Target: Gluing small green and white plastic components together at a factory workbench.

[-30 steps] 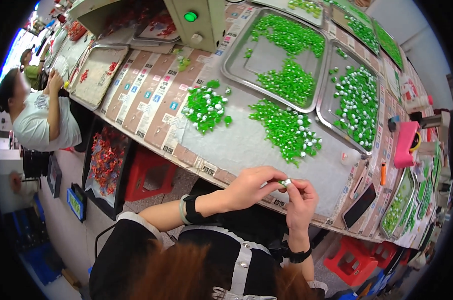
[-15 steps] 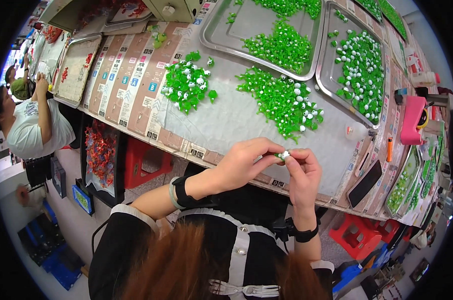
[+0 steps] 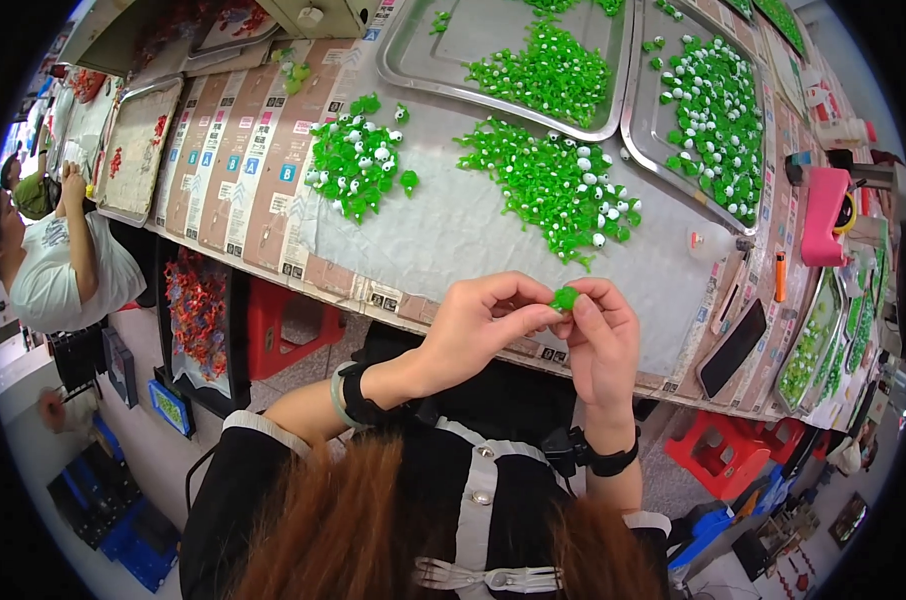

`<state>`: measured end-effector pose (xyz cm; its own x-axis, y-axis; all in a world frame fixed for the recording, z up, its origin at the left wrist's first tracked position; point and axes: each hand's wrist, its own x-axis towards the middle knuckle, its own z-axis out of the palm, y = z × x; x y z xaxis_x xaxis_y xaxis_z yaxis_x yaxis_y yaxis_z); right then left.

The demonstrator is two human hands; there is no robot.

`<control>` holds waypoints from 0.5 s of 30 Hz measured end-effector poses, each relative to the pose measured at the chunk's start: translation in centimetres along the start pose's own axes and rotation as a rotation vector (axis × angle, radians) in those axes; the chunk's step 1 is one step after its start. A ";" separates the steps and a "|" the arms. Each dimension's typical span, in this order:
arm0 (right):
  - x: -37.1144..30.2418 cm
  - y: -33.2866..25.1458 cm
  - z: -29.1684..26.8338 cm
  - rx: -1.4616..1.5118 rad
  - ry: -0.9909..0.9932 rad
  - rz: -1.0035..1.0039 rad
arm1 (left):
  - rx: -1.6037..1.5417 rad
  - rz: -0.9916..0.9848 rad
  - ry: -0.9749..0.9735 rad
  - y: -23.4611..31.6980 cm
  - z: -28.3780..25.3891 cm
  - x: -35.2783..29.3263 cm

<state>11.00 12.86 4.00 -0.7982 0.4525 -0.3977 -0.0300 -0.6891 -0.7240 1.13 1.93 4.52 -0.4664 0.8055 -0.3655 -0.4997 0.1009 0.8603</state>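
Leftmost, person in white shirt [image 3: 68,275], near pale shallow rectangular tray [image 3: 136,180] with small red pieces [image 3: 116,161]. Next, small heap of green-and-white plastic pieces [image 3: 358,165] on paper-covered worktop [image 3: 433,235]. Left hand [image 3: 488,325]: fingers pinched nearly together on small rounded green plastic piece [image 3: 565,299], held over worktop's near edge. Right hand [image 3: 601,335]: fingers pinching same piece from other side. Farther right, flat black phone [image 3: 733,348], orange pen [image 3: 780,277], pink tape dispenser [image 3: 821,222].

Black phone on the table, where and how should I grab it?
Pinch the phone across its long edges near the middle, probably from above with your right hand: it lies flat, is longer than wide, and sits on that hand's side.
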 end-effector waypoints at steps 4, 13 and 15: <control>-0.1 0.0 0.0 0.004 0.032 0.033 | 0.179 0.112 0.001 0.1 0.1 -0.1; -1.1 -0.5 -0.7 -0.140 0.031 -0.057 | 0.609 0.202 0.280 -0.7 -3.4 1.1; -2.9 -3.5 -0.5 -0.249 -0.187 -0.251 | 0.722 0.229 0.378 -0.1 -5.9 1.7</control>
<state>13.72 14.24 7.38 -0.8812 0.4624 -0.0982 -0.1094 -0.4016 -0.9092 -3.92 -0.13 1.70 -0.7761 0.6152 -0.1385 0.1655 0.4106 0.8967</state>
